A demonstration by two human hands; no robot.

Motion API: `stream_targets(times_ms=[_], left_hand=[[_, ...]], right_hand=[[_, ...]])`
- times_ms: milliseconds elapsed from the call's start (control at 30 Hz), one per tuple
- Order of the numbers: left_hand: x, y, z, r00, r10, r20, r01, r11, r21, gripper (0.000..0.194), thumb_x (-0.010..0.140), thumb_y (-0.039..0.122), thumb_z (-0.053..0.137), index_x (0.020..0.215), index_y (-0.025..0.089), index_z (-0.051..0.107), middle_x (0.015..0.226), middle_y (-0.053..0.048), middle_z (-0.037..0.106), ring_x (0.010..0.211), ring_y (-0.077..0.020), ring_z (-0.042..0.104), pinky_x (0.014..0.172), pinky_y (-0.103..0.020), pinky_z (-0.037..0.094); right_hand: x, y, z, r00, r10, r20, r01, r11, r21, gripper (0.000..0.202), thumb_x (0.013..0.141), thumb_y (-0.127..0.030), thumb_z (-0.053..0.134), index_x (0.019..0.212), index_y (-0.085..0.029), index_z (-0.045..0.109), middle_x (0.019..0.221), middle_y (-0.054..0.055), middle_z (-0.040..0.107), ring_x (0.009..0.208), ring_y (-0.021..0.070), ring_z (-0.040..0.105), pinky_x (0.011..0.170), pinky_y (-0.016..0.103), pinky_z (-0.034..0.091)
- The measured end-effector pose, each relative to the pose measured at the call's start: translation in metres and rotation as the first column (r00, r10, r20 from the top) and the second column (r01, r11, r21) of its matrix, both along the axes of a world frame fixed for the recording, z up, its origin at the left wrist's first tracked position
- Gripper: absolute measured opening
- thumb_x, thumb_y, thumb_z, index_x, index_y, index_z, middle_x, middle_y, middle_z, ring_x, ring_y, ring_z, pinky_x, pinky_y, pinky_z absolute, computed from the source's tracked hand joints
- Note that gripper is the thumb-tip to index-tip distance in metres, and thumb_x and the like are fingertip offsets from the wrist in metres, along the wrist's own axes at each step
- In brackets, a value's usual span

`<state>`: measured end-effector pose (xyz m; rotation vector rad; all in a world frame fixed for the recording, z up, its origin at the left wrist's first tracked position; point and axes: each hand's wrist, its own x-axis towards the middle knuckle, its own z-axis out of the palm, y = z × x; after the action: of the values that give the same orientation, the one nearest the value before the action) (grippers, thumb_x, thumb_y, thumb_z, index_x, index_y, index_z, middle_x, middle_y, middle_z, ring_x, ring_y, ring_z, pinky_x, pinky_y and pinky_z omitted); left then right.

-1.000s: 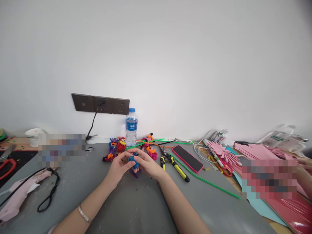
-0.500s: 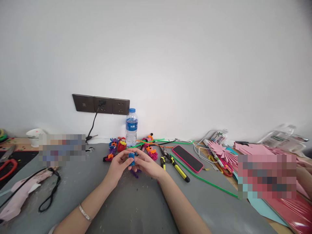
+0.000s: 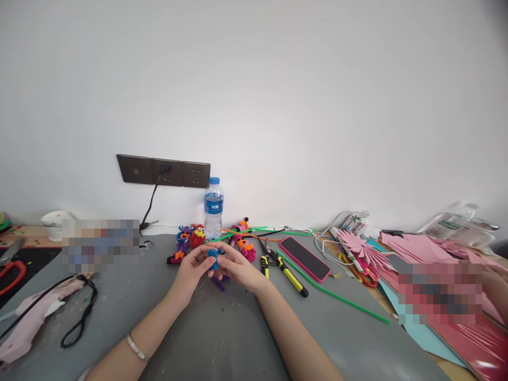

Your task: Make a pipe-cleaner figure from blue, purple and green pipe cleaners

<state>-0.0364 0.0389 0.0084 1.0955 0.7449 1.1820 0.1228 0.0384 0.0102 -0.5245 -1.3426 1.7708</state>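
Observation:
Between my two hands sits a small blue fuzzy bundle [image 3: 213,259], apparently pipe cleaner, held above the grey mat [image 3: 206,333]. My left hand [image 3: 194,267] pinches it from the left with thumb and fingers, and my right hand [image 3: 237,267] grips it from the other side. Below them a purple pipe cleaner piece [image 3: 218,284] shows, partly hidden. Just behind the hands lie fuzzy figures: a purple and orange one [image 3: 183,241], a red one [image 3: 198,236] and a pink and orange one [image 3: 246,247].
A water bottle [image 3: 214,209] stands against the wall. Right of my hands lie yellow-black pliers [image 3: 291,278], a phone [image 3: 305,258] and a green pipe cleaner [image 3: 345,300]. A pink glue gun [image 3: 35,320] with its cord lies left. Another person's hand [image 3: 494,280] is among pink papers at far right.
Both hands stay around the blue bundle, which has tilted slightly between the fingers. The view has shifted a little. At far right, the other person's hand and pink paper have moved.

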Motion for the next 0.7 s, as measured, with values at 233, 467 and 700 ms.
stream_targets(times_ms=[233, 467, 700], left_hand=[[-0.0016, 0.0024, -0.0053, 1.000, 0.002, -0.016, -0.002, 1.000, -0.001, 0.033, 0.070, 0.042, 0.079, 0.089, 0.018, 0.068, 0.064, 0.005, 0.057, 0.047, -0.0070, 0.049, 0.053, -0.023, 0.046], [-0.0023, 0.0022, -0.0034, 1.000, -0.005, -0.026, 0.004, 1.000, -0.004, 0.034, 0.069, 0.043, 0.079, 0.089, 0.018, 0.068, 0.066, 0.004, 0.059, 0.048, -0.0075, 0.050, 0.052, -0.022, 0.043], [-0.0014, 0.0010, -0.0009, 0.999, 0.023, -0.049, -0.023, 1.000, -0.013, 0.034, 0.067, 0.045, 0.079, 0.084, 0.018, 0.067, 0.063, 0.004, 0.056, 0.046, -0.0066, 0.045, 0.049, -0.021, 0.040]], right_hand=[[0.0006, 0.0005, 0.0000, 1.000, 0.004, 0.008, -0.004, 1.000, 0.018, 0.046, 0.087, -0.042, 0.066, 0.125, -0.021, 0.052, 0.086, 0.002, 0.064, 0.074, 0.0123, 0.063, 0.063, 0.022, 0.041], [0.0006, 0.0011, -0.0019, 1.000, 0.011, 0.003, -0.011, 1.000, 0.014, 0.047, 0.086, -0.043, 0.067, 0.126, -0.021, 0.052, 0.085, 0.002, 0.063, 0.071, 0.0115, 0.062, 0.062, 0.023, 0.041], [0.0003, -0.0005, 0.0026, 1.000, 0.009, 0.002, -0.009, 1.000, 0.003, 0.047, 0.084, -0.042, 0.069, 0.123, -0.021, 0.054, 0.084, 0.000, 0.062, 0.070, 0.0105, 0.060, 0.064, 0.023, 0.042]])
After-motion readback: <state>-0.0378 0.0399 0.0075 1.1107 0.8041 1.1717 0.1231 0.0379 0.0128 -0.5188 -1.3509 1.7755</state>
